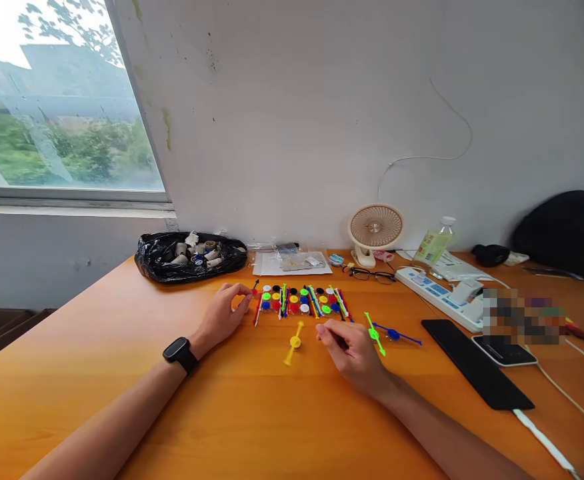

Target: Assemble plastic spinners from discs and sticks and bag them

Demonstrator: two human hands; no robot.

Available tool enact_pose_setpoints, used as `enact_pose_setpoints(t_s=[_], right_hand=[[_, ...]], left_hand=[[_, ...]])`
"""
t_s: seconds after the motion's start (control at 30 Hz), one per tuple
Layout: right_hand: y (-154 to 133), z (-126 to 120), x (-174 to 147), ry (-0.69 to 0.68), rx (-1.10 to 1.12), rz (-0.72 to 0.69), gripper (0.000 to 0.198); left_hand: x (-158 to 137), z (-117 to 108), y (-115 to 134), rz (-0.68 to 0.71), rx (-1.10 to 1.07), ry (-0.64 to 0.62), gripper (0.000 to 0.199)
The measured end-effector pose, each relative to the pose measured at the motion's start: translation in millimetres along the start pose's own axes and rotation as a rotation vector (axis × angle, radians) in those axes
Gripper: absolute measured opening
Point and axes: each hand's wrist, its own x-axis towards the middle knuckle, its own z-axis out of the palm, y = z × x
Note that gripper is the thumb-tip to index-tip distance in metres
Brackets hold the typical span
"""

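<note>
My left hand (225, 313), with a black watch (181, 355) on the wrist, has its fingertips closed at a small spinner with a red disc and black arrow (255, 291). Curled fingers, with the index fingertip close to the thumb, form my right hand (357, 353); nothing shows in it. Left of that hand, apart from it, a yellow arrow spinner (295, 342) stands on the table, its tips blurred. Beyond the right hand are a green arrow spinner (373, 334) and a blue arrow spinner (393, 335). Coloured discs (295, 300) lie in rows between bundles of coloured arrows (315, 302).
Along the wall are a black plastic bag (159, 263) with fittings, clear packets (302, 261), a small fan (375, 228) and glasses (372, 275). To the right lie a power strip (439, 300), a bottle (435, 247), a long black slab (477, 363) and a white-edged device (505, 351) with cables.
</note>
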Motion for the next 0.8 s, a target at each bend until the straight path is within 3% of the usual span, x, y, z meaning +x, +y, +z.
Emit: enact_pose_setpoints(t_s=[0.17, 0.33, 0.43, 0.67, 0.8], right_hand=[[6.7, -4.3, 3.3, 0.051, -0.024, 0.005, 0.043], [10.3, -2.2, 4.1, 0.023, -0.03, 0.019, 0.043], [10.3, -2.1, 3.5, 0.003, -0.043, 0.013, 0.044], [11.2, -3.3, 4.3, -0.005, -0.042, 0.018, 0.043], [12.1, -2.6, 4.7, -0.038, -0.055, -0.003, 0.041]], left_hand=[[3.8, -8.7, 10.4, -0.061, -0.094, 0.212, 0.015], [4.7, -18.6, 6.9, -0.123, -0.095, 0.219, 0.023], [4.7, -18.3, -0.8, -0.112, -0.049, 0.165, 0.025], [-1.1, -12.4, -10.3, -0.117, 0.007, -0.105, 0.02], [-2.4, -13.9, -9.1, -0.12, 0.029, -0.155, 0.019]])
